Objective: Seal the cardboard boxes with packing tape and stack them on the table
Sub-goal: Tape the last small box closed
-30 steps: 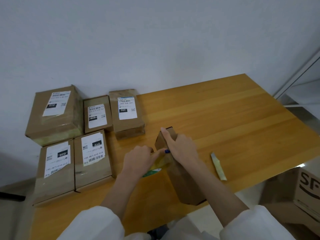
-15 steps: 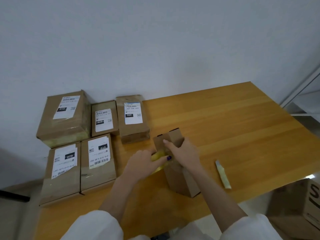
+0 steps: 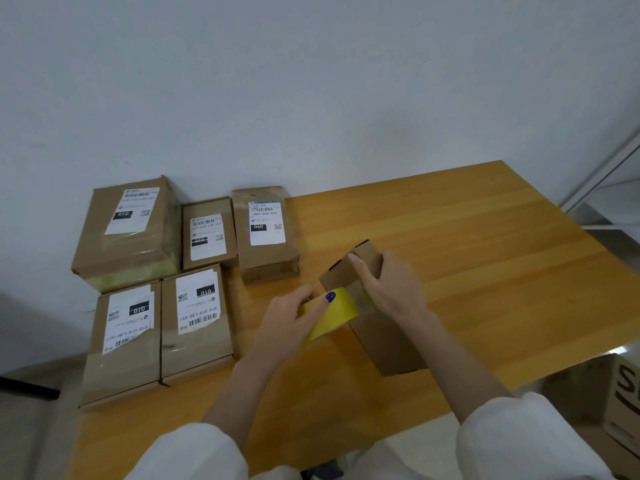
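- My left hand (image 3: 287, 320) gripped the yellow tape roll (image 3: 332, 315), held just beside the box, I judged so the strip ran taut.
- My right hand (image 3: 391, 285) clasped the small box (image 3: 384, 334), index finger flat along its top, probably to press tape onto the seam.
- That box lay on the wooden table (image 3: 485, 254), towards its near edge.
- Five labelled boxes (image 3: 197, 327) sat far left by the wall, clear of the work.
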